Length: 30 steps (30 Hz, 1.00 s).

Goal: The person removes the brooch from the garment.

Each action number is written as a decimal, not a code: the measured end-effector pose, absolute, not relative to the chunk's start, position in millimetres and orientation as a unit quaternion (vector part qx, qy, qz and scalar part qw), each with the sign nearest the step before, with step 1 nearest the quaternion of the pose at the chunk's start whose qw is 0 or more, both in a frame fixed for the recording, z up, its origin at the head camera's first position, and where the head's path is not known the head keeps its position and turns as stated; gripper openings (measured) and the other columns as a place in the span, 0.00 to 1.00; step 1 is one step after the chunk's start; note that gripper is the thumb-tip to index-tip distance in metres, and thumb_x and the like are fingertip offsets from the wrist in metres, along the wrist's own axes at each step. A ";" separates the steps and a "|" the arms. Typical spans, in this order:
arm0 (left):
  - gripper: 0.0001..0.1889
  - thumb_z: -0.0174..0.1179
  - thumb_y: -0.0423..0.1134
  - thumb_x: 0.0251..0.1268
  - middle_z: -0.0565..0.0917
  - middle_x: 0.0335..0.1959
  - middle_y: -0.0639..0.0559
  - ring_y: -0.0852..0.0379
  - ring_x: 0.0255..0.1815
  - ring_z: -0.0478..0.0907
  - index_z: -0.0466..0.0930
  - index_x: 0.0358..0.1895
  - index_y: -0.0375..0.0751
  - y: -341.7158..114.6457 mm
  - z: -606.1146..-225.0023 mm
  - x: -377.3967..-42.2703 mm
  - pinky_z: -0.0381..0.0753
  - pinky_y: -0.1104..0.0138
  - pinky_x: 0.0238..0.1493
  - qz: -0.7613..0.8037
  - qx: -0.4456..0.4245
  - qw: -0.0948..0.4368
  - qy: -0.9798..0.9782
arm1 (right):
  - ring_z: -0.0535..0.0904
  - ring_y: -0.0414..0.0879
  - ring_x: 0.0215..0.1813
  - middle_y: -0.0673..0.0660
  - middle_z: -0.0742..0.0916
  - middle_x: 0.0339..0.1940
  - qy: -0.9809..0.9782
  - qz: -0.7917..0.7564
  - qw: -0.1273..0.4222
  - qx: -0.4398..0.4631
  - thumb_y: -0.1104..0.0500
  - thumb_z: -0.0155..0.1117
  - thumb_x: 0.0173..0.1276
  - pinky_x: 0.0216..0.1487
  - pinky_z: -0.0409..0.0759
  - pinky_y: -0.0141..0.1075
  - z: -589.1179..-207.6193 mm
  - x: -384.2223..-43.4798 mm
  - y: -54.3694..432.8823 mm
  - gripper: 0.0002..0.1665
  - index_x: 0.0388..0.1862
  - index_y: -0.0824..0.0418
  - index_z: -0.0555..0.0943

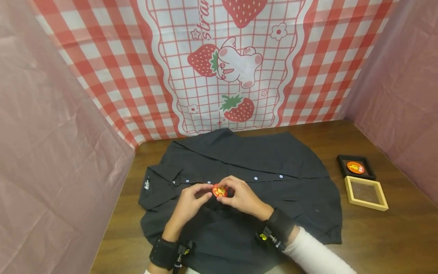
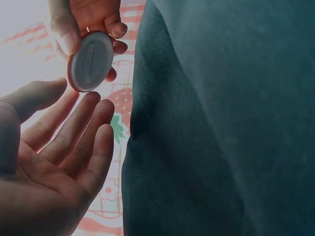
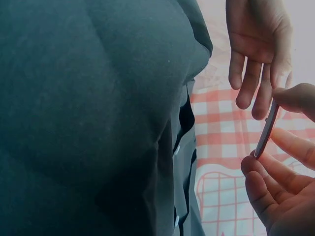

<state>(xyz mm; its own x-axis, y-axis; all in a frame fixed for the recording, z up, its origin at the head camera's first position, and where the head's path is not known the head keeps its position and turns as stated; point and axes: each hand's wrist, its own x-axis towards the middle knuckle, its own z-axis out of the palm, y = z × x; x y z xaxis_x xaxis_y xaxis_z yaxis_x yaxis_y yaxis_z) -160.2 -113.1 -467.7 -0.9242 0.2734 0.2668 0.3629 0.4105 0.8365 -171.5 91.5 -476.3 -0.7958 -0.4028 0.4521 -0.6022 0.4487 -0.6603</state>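
A round pin badge [image 1: 219, 190] with a red and yellow face is over the dark button shirt [image 1: 308, 205]. My right hand [image 1: 243, 196] pinches its rim between thumb and fingers. The left wrist view shows the badge's pale back [image 2: 92, 61] with a slim pin across it. At the opposite side of the rim is my left hand [image 1: 189, 201], its thumb and index fingertips right by the edge. The left hand's other fingers [image 2: 74, 142] are extended and loose. In the right wrist view the badge [image 3: 267, 129] appears edge-on.
The shirt lies spread on the wooden table [image 1: 407, 232], collar to the left, white buttons along its middle. To the right are a black box [image 1: 340, 164] with an orange-red round badge [image 1: 356, 167] in it, and a pale wooden frame [image 1: 367, 205]. Checked strawberry cloth [image 1: 236, 106] hangs behind.
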 end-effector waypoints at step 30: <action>0.11 0.65 0.34 0.61 0.87 0.47 0.47 0.48 0.49 0.84 0.85 0.47 0.42 -122.0 -465.3 -156.9 0.82 0.53 0.53 -0.446 -0.148 0.051 -0.881 | 0.79 0.45 0.38 0.52 0.85 0.38 -0.863 0.430 0.133 0.230 0.58 0.78 0.53 0.37 0.78 0.33 -464.8 -172.4 114.6 0.16 0.41 0.57 0.84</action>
